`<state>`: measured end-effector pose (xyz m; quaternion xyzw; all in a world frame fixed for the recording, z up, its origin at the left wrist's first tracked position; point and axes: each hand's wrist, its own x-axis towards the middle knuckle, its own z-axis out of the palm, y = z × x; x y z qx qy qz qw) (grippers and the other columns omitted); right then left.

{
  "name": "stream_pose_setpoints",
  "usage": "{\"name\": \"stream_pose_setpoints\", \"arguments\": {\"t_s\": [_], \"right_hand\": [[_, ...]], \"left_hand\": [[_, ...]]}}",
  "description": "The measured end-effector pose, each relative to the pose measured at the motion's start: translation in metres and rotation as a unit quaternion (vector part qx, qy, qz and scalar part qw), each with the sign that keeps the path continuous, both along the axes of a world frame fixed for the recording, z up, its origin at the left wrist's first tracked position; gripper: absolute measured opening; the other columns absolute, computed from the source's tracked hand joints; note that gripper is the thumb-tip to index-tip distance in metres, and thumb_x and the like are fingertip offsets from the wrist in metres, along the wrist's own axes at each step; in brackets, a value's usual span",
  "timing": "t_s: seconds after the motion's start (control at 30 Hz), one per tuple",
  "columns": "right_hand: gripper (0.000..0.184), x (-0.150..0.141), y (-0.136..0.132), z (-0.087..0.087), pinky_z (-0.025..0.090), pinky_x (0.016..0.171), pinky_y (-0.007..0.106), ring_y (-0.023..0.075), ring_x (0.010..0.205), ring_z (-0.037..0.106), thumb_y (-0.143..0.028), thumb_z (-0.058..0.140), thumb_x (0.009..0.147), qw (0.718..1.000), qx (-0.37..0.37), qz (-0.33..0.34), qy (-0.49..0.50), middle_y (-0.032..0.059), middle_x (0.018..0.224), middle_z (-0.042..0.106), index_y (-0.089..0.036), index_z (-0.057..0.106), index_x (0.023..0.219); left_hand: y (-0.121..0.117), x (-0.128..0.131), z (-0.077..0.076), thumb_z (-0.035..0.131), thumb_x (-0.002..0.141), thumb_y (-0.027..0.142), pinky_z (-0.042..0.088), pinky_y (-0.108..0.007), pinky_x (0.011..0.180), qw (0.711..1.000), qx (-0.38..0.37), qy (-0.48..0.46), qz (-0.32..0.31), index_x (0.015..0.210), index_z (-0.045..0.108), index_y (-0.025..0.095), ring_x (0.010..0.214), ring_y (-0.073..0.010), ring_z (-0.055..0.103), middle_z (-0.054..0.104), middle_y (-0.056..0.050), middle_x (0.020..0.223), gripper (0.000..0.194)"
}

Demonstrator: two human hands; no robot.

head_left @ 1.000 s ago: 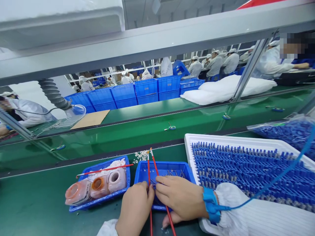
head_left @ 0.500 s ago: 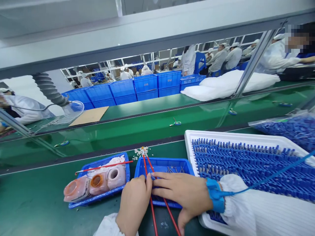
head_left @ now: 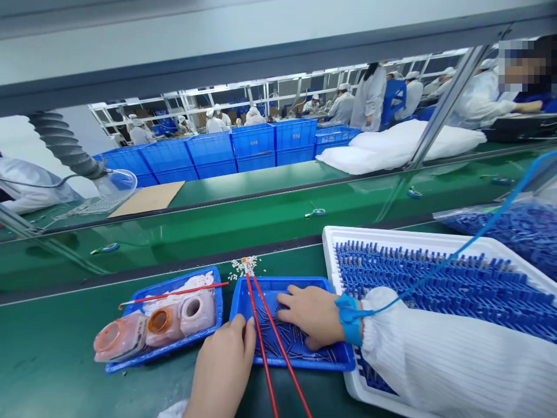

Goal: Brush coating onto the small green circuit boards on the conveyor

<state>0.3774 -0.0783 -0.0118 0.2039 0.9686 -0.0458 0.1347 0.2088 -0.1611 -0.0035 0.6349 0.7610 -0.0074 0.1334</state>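
My left hand (head_left: 221, 368) rests at the near left corner of a blue plastic tray (head_left: 304, 364), its fingertips against a pair of long red-handled sticks (head_left: 265, 331). I cannot tell whether it grips them. The sticks lie slanted across the tray, their tips among a scatter of white beads (head_left: 243, 266). My right hand (head_left: 310, 316) sits inside the tray, fingers apart above several thin metal pins (head_left: 289, 339). A blue wrist strap (head_left: 349, 319) circles that wrist. Beside my left hand, a shallow blue tray (head_left: 174, 345) holds pinkish bottles (head_left: 165, 325) and a red stick (head_left: 174, 293).
A white tray (head_left: 391, 236) of blue pin racks fills the right side. A bag of blue racks (head_left: 491, 232) lies beyond it on the green conveyor belt (head_left: 195, 217). Farther off are blue crates (head_left: 252, 148), white bags (head_left: 391, 148) and co-workers.
My hands have drawn apart, the right moving back and up into the tray and the left shifting down. More pins show now. The whole view has tilted slightly.
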Motion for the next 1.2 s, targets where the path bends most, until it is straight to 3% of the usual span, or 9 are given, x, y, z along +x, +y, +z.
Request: {"name": "stream_pose_setpoints", "arguments": {"t_s": [0.17,0.43,0.53,0.6,0.7,0.83,0.9,1.07,1.2], "right_hand": [[0.044,-0.005,0.001,-0.007,0.051,0.072,0.039,0.029,0.1,0.046,-0.03,0.074,0.08,0.999,-0.019,-0.021,-0.046,0.0083,0.114,0.043,-0.019,0.053,0.116],[0.016,-0.003,0.003,-0.01,0.052,0.074,0.035,0.0218,0.09,0.054,-0.017,0.063,0.09,0.998,-0.038,-0.011,-0.05,0.0052,0.1,0.053,-0.013,0.058,0.105],[0.007,0.0,0.006,-0.003,0.051,0.075,0.033,0.0194,0.087,0.056,-0.015,0.06,0.093,0.998,-0.041,0.01,-0.045,0.0042,0.096,0.055,-0.014,0.059,0.1],[0.004,0.002,0.008,0.002,0.052,0.073,0.031,0.0178,0.083,0.056,-0.015,0.06,0.093,0.998,-0.047,0.023,-0.044,0.0039,0.094,0.056,-0.014,0.06,0.097],[0.005,0.006,0.012,0.009,0.052,0.072,0.031,0.0175,0.081,0.057,-0.015,0.062,0.091,0.997,-0.059,0.04,-0.032,0.0036,0.091,0.056,-0.011,0.059,0.093],[0.004,0.011,0.017,0.024,0.051,0.073,0.031,0.0171,0.08,0.057,-0.012,0.063,0.09,0.997,-0.064,0.043,0.008,0.0024,0.087,0.056,-0.011,0.06,0.089],[0.006,0.012,0.021,0.037,0.051,0.072,0.031,0.0165,0.078,0.057,-0.011,0.065,0.087,0.997,-0.065,0.041,0.023,0.0017,0.084,0.056,-0.01,0.059,0.086],[0.009,0.007,0.027,0.077,0.049,0.075,0.032,0.0179,0.084,0.056,-0.005,0.067,0.083,0.996,-0.046,0.036,0.073,0.0024,0.089,0.057,-0.01,0.06,0.087],[0.01,-0.003,0.025,0.092,0.048,0.077,0.032,0.0176,0.084,0.056,-0.002,0.066,0.082,0.994,-0.035,0.035,0.097,0.0016,0.086,0.058,-0.009,0.06,0.08]], "left_hand": [[-0.004,0.004,0.007,0.033,0.092,0.026,0.033,-0.031,0.054,0.999,-0.001,-0.032,-0.002,0.074,0.054,0.02,0.067,-0.0263,0.065,0.069,-0.008,0.073,0.028],[-0.007,0.002,0.011,0.032,0.091,0.03,0.029,-0.032,0.054,0.996,-0.005,-0.083,-0.013,0.07,0.048,0.022,0.063,-0.0262,0.061,0.066,-0.007,0.068,0.028],[-0.007,-0.004,0.021,0.035,0.09,0.037,0.032,-0.03,0.056,0.987,0.032,-0.155,-0.025,0.068,0.048,0.022,0.061,-0.0211,0.055,0.06,-0.002,0.066,0.03],[-0.004,-0.007,0.032,0.041,0.087,0.039,0.035,-0.029,0.06,0.965,0.076,-0.249,-0.042,0.07,0.052,0.022,0.065,-0.0192,0.053,0.058,0.0,0.07,0.026],[0.006,-0.002,0.045,0.056,0.081,0.033,0.038,-0.029,0.074,0.889,0.073,-0.452,-0.015,0.081,0.062,0.023,0.081,-0.0192,0.055,0.062,0.0,0.082,0.012],[0.028,0.019,0.047,0.057,0.082,0.026,0.035,-0.028,0.091,0.722,-0.022,-0.679,0.131,0.096,0.064,0.02,0.103,-0.0194,0.051,0.061,-0.006,0.105,0.018],[0.041,0.03,0.044,0.048,0.086,0.028,0.038,-0.028,0.087,0.684,-0.038,-0.708,0.173,0.096,0.062,0.017,0.097,-0.0174,0.054,0.059,-0.008,0.105,0.02],[0.061,0.05,0.042,0.033,0.09,0.034,0.044,-0.033,0.061,0.582,-0.13,-0.772,0.219,0.072,0.06,0.013,0.053,-0.0162,0.053,0.057,-0.004,0.062,0.039],[0.062,0.058,0.046,0.034,0.09,0.024,0.048,-0.032,0.06,0.479,-0.119,-0.844,0.21,0.066,0.058,0.013,0.052,-0.014,0.055,0.059,-0.003,0.059,0.036]]}}
